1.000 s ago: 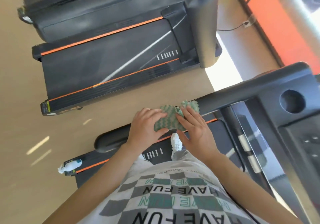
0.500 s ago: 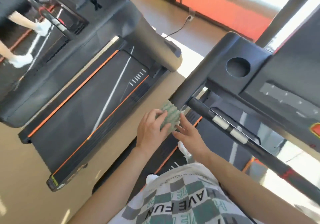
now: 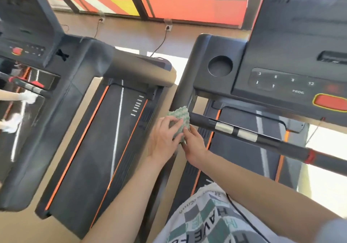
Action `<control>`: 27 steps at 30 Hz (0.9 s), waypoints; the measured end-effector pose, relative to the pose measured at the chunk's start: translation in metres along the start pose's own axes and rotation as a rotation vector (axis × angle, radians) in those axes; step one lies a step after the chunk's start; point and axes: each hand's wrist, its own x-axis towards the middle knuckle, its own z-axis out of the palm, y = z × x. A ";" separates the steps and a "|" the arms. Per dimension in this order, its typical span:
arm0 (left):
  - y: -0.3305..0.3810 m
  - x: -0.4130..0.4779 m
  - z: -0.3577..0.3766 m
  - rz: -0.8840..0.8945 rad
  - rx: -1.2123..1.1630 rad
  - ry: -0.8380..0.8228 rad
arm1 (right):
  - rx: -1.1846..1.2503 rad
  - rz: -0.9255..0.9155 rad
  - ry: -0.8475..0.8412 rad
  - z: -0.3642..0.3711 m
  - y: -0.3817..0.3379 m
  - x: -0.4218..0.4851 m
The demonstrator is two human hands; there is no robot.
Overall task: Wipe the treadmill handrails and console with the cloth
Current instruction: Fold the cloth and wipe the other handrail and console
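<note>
A green-and-white textured cloth (image 3: 180, 115) is wrapped over the black left handrail (image 3: 185, 85) of the treadmill, just where the rail meets the cross bar (image 3: 244, 134) with its silver sensor bands. My left hand (image 3: 164, 139) lies over the cloth from the left, fingers curved round it onto the rail. From the right, my right hand (image 3: 195, 144) grips the cloth's lower edge, fingertips on the fabric. The console (image 3: 281, 82) with number keys, a round cup holder (image 3: 220, 66) and a red button (image 3: 330, 101) sits ahead to the right.
A second treadmill (image 3: 105, 130) with orange-edged belt stands close on the left, its handrail (image 3: 139, 71) reaching toward mine. A person's feet in white shoes (image 3: 11, 118) show at far left. Power cables (image 3: 161, 41) run to floor sockets under the orange window wall.
Both hands slid the cloth forward along the handrail toward the console, up to the cross bar. The view swung up from the floor, bringing the console into sight.
</note>
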 end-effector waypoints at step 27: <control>-0.028 -0.171 -0.018 -0.140 -0.135 0.084 | -0.232 -0.028 0.016 -0.018 0.115 -0.084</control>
